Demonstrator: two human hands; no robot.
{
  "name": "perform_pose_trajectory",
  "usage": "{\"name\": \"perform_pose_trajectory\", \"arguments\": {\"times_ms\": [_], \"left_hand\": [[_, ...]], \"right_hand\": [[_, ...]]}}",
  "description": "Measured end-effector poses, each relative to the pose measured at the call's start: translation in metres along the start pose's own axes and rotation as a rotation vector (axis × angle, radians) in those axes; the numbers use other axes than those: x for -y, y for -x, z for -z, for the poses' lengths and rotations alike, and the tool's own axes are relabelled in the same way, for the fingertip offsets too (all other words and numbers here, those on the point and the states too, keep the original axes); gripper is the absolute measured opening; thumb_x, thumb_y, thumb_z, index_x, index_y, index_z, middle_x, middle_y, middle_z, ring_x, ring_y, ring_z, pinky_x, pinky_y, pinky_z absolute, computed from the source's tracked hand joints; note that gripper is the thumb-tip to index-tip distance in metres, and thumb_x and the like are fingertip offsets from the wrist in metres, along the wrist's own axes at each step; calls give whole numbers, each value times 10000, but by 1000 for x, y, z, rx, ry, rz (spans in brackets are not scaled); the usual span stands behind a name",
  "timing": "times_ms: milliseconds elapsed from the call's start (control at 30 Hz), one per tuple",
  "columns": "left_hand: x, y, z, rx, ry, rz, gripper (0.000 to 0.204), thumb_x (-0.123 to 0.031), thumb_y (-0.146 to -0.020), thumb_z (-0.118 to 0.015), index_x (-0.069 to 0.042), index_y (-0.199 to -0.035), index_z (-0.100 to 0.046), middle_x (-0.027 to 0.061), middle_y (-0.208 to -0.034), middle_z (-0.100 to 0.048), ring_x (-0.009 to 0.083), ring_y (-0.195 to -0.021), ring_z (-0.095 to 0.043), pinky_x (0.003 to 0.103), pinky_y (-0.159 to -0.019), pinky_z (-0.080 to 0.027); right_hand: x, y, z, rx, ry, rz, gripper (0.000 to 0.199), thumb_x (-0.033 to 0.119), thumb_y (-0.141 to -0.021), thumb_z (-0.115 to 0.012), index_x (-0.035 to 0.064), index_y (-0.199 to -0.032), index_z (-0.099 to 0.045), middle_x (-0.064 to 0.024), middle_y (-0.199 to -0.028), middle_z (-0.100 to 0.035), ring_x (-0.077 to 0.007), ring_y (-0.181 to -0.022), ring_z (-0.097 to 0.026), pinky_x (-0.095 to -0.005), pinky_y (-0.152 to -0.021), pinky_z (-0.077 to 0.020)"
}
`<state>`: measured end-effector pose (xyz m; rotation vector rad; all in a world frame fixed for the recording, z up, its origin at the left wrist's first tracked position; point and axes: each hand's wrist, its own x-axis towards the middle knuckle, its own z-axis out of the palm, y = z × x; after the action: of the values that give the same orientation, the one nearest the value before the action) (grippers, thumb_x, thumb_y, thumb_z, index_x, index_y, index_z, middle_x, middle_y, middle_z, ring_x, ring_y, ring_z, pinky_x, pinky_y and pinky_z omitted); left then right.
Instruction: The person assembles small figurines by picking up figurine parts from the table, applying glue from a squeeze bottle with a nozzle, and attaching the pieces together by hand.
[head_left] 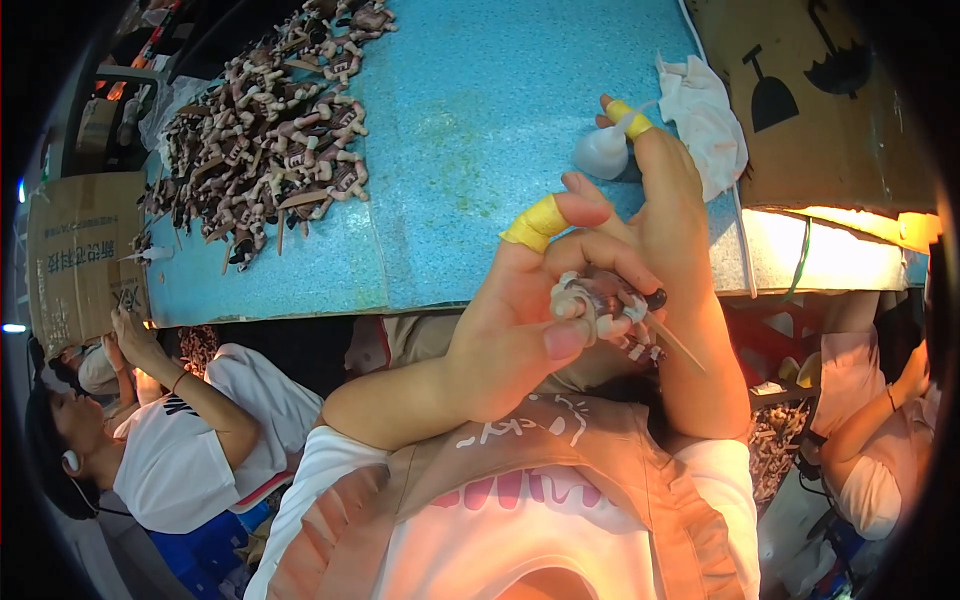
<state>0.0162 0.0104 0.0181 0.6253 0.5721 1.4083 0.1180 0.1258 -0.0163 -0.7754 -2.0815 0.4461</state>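
Observation:
My left hand (520, 300), its thumb wrapped in yellow tape or with a yellow-taped finger raised, pinches a small brown and cream figurine (605, 305) with a thin wooden stick poking out. Just beyond it, my right hand (665, 180) reaches over the blue table. A translucent white squeeze bottle (602, 152) with a thin nozzle sits between its thumb and yellow-taped forefinger. The bottle's neck crosses that finger, and the hand seems closed around it; its other fingers are hidden. A crumpled white cloth (703, 125) lies right of this hand.
A large heap of similar figurines (280, 130) covers the far left of the blue table (480, 90). A second small nozzle bottle (150, 254) lies near the left edge. Cardboard (830, 110) stands at right. People sit at left (190, 430) and right (885, 440).

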Motion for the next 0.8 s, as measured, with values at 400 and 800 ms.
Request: {"name": "perform_pose_trajectory", "arguments": {"times_ms": [400,800], "left_hand": [[1,-3,4,2,-26,-17,619,-154,-803,-546,-105,-1315,-201,205,-1091,-440,268,-1008,-521,435,-934,-428],[-3,-6,6,-37,68,38,543,-145,-803,-545,-97,-1252,-244,211,-1032,-478,251,-948,-550,465,-887,-463]], "right_hand": [[5,22,26,-38,-484,-325,327,-10,-798,-572,-51,-1098,-451,-183,-1159,-519,-191,-947,-562,-294,-807,-439],[-3,31,24,-41,-466,-339,478,-6,-804,-580,-65,-1218,-349,-215,-1198,-481,-202,-921,-577,-302,-791,-456]]}}
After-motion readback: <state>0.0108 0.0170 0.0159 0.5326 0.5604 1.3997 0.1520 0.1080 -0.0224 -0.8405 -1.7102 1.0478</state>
